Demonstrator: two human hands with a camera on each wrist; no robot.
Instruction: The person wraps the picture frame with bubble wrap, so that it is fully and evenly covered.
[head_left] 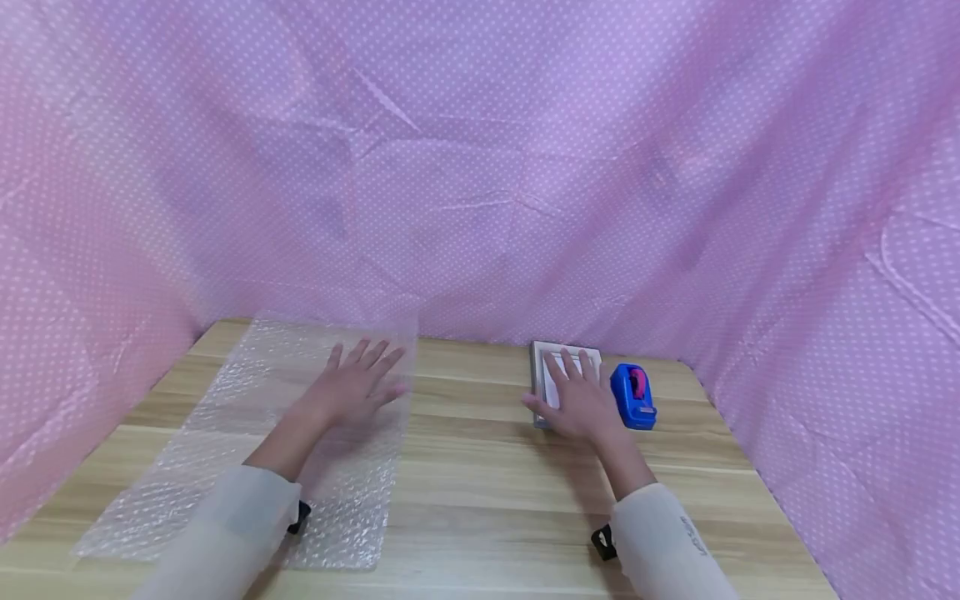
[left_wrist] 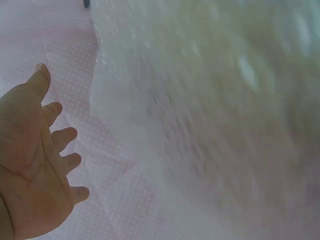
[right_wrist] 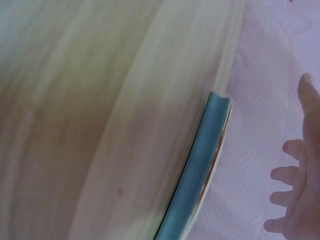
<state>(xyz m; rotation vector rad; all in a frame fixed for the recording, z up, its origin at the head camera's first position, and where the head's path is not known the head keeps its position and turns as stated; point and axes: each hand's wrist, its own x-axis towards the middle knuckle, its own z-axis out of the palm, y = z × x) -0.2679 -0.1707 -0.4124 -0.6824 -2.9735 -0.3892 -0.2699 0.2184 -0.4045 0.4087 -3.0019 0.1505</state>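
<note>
A clear sheet of bubble wrap (head_left: 217, 450) lies flat over the left part of the table. Above it hovers my left hand (head_left: 351, 392), fingers spread and holding nothing; the left wrist view shows its bare palm (left_wrist: 35, 165) apart from the wrap. My right hand (head_left: 581, 404), also spread, is over a picture frame (head_left: 538, 383) with a pale front, hiding part of it. In the right wrist view the frame's blue-grey side edge (right_wrist: 197, 165) shows, with the hand off to its right, not touching. Just right of that hand stands a blue tape dispenser (head_left: 636, 408) with a pink roll core.
The wood-grain table (head_left: 480, 500) is enclosed at the back and sides by pink polka-dot cloth (head_left: 465, 208). The bubble wrap's far edge reaches the back cloth. The picture frame and tape dispenser stand close together near the table's back right.
</note>
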